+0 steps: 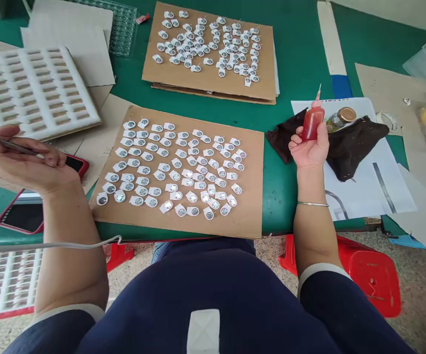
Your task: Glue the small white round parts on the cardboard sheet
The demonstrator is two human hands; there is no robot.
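Note:
My left hand point(24, 160) is palm up at the left, its fingers curled round a thin dark pen-like tool point(8, 143) with a pale tip. On the right, my right hand point(311, 146) holds a small red squeeze bottle point(313, 123) upright, its needle tip pointing up. Between my arms, a brown cardboard sheet point(242, 216) lies at the table's front edge and bears several small round silver-faced pieces with white tabs, in loose rows. Farther back, a second cardboard sheet point(213, 88) carries several more of these pieces, more crowded.
A white slotted tray point(82, 105) stands at the left, near two red-cased phones point(24, 211). Dark cloth point(349, 152), a lidded jar point(346, 115) and printed paper point(368, 196) lie by my right hand. A red stool point(373, 275) is below the table.

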